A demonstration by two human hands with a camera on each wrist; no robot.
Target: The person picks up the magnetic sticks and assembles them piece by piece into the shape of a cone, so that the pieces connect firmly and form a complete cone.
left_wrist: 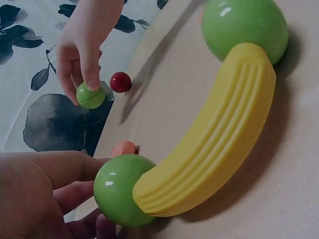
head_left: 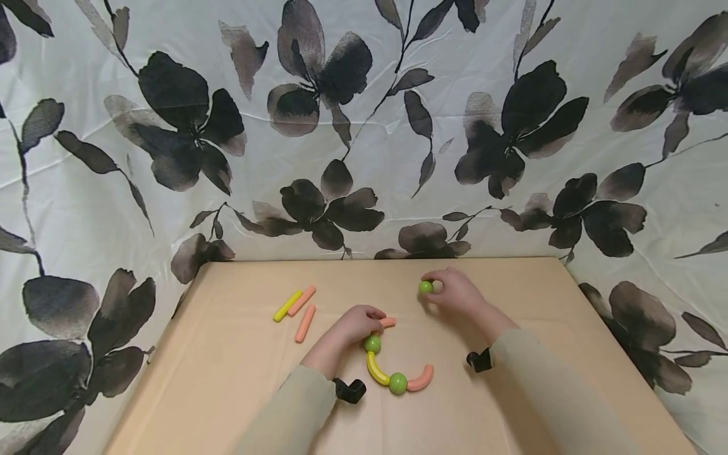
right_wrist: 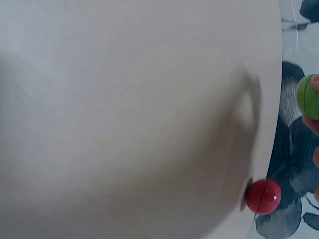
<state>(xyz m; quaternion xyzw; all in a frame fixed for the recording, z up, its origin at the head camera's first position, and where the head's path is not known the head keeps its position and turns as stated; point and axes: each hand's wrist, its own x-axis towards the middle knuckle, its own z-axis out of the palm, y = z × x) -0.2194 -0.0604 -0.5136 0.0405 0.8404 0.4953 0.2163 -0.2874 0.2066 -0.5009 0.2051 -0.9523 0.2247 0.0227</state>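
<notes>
A toy chain lies on the beige table (head_left: 239, 379): a green ball (head_left: 372, 344), a yellow curved piece (head_left: 375, 368), a second green ball (head_left: 397, 383) and an orange curved piece (head_left: 422, 378). My left hand (head_left: 370, 317) holds the chain's upper end, fingers over a short orange piece (head_left: 389, 322) and against the first green ball (left_wrist: 122, 189). The yellow piece (left_wrist: 214, 134) fills the left wrist view. Further back my right hand (head_left: 433, 282) pinches a loose green ball (head_left: 425, 287) just above the table. A small red ball (left_wrist: 120, 82) lies right behind the pinched green ball (left_wrist: 90, 95).
Three loose sticks lie at the back left: a yellow stick (head_left: 287, 306) and two orange sticks (head_left: 301, 300) (head_left: 305, 323). The red ball (right_wrist: 263, 196) sits near the table's far edge. Flowered cloth (head_left: 364, 126) hangs behind and beside the table.
</notes>
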